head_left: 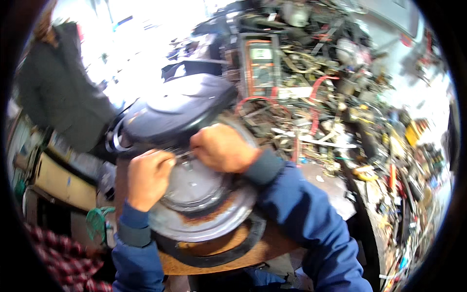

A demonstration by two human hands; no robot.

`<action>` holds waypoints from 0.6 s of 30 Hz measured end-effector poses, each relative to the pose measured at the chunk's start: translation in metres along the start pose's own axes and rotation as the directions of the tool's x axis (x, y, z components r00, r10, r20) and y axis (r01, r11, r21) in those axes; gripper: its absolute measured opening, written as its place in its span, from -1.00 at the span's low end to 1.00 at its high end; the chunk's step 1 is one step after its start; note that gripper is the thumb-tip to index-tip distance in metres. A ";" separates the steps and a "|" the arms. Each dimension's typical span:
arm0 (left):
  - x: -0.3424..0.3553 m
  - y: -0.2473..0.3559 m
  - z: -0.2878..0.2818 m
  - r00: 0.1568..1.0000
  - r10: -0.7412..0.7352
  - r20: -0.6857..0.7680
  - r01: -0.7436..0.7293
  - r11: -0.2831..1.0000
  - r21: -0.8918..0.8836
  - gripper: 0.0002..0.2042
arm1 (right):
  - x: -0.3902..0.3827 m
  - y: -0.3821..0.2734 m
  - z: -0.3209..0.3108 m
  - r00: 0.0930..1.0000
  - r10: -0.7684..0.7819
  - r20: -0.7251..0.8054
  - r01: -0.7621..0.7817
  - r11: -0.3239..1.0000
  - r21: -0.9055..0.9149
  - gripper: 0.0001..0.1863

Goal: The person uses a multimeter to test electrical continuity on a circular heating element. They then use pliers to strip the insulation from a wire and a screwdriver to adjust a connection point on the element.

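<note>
Head view: a round, grey metal disc-like body with brown rust along its near rim is seen at the centre, above a brown wooden tabletop. Beneath it, a flat black ring is only partly exposed, the remainder being covered by the disc. Behind, a dark, glossy, shallow-domed round cover is tilted; its junction with the disc is concealed by the hands.

The left hand is held at the disc's left side, fingers curled inward. The right hand is closed narrowly, knuckles up, just below the cover's edge. A small metallic piece is noted between them; whether it is pinched by either hand cannot be told, fingertips being hidden and blurred.

The window side is washed out by glare. An orange-and-black handheld meter is blurred, as is the heap of metal scraps alongside. A red-and-black checked cloth is cut off at lower left.
</note>
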State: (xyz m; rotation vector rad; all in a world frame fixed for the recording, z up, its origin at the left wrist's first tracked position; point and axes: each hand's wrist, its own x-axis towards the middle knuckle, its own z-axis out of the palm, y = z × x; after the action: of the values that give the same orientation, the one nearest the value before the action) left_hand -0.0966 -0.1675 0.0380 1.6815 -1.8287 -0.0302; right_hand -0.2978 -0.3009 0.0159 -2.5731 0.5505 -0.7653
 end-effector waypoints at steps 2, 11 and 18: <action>-0.002 -0.002 0.000 1.000 0.008 -0.015 -0.008 1.000 0.001 -0.88 | -0.007 -0.017 -0.008 0.996 0.060 -0.071 -0.062 0.998 -0.020 -0.85; -0.001 -0.006 0.006 0.998 -0.055 -0.011 0.054 0.992 -0.111 -0.86 | -0.138 -0.053 -0.108 0.969 0.234 -0.083 -0.246 0.949 -0.196 -0.86; 0.003 -0.016 0.013 0.999 0.045 -0.018 -0.046 0.997 -0.069 -0.87 | -0.302 -0.111 -0.136 0.807 0.588 0.051 -0.552 0.783 -0.288 -0.76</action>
State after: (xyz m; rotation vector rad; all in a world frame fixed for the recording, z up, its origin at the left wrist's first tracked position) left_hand -0.0881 -0.1785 0.0216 1.5872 -1.8326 -0.0597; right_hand -0.5821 -0.0998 0.0450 -2.4285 1.3849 -0.3077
